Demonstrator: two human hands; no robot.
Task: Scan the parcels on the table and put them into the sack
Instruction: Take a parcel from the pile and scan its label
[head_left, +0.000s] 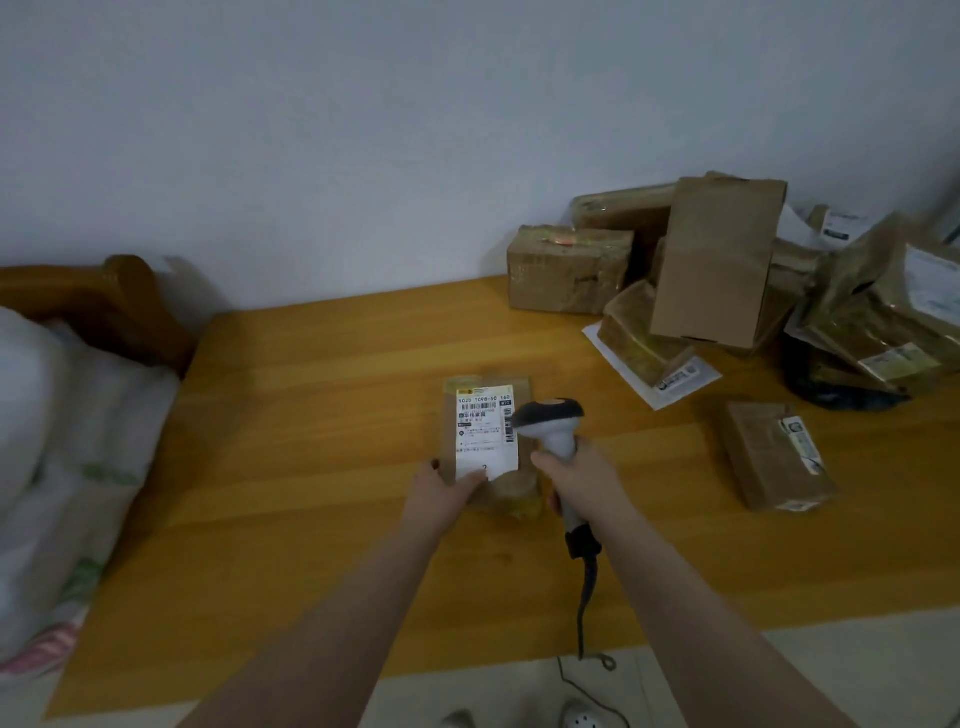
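A small brown parcel (491, 436) with a white shipping label lies on the wooden table (291, 467) near the middle. My left hand (441, 493) grips its near left corner, thumb on the label. My right hand (576, 478) holds a grey and white barcode scanner (551, 421) by its handle, the head just right of the label and over the parcel's right edge. The scanner's cable hangs down off the table's front edge. A white sack (47, 467) sits at the far left beside the table.
A heap of brown parcels (722, 270) fills the back right of the table against the wall. One brown box (774, 457) lies alone to the right of my right hand. A wooden chair back (104, 306) stands behind the sack.
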